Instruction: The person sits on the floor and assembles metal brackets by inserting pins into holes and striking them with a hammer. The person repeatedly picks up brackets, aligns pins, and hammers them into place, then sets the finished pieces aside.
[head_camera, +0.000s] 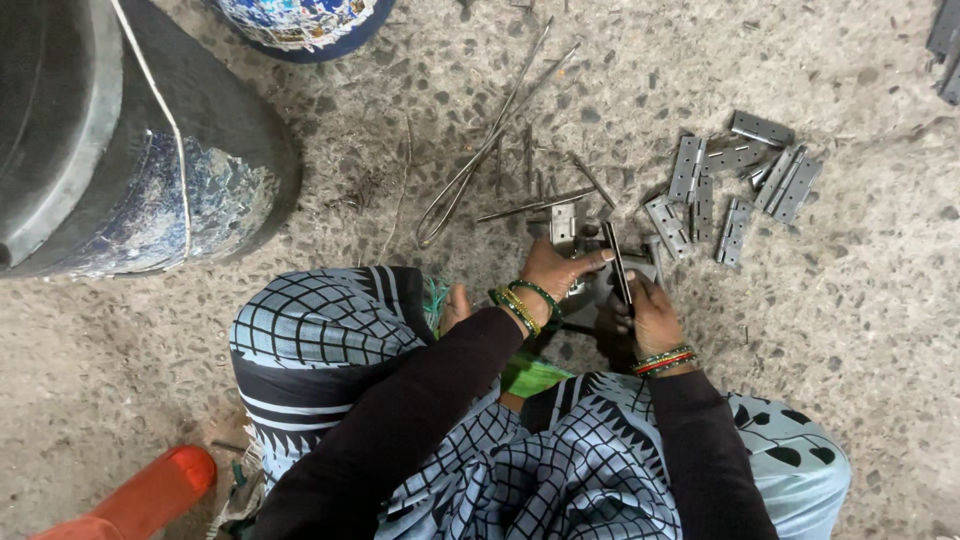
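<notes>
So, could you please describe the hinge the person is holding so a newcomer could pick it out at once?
Start at the big dark drum top left, then cross the concrete floor to the two hands above the patterned lap. The hinge stands on edge between the left hand and right hand; unlike the loose hinges lying flat nearby, it is upright and gripped.
</notes>
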